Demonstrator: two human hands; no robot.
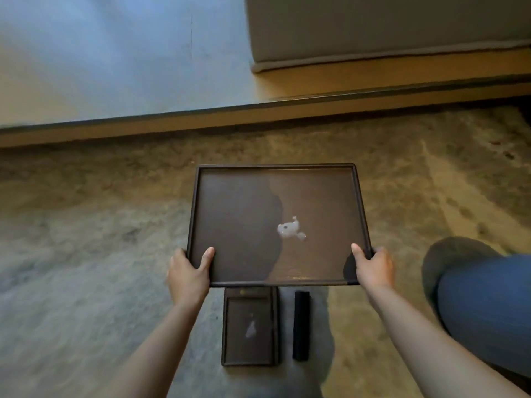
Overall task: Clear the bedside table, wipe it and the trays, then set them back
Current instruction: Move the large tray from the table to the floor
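Observation:
I hold a large dark brown tray [244, 202] level above the carpet, in front of me. My left hand [188, 272] grips its near left corner, thumb over the rim. My right hand [373, 267] grips its near right corner the same way. The glossy tray bottom shows a bright reflection and nothing lies on it. Below it on the carpet lies a small dark tray [249, 326], partly hidden by the large one. Beside that, to the right, lies a narrow black oblong object [301, 326].
A low wooden platform edge [258, 113] runs across the view beyond the tray, with a pale surface [115, 58] above it on the left. A grey upholstered block [388, 27] stands at the back right. My knee in blue jeans [485, 305] is at the right. Beige carpet [86, 211] covers the floor.

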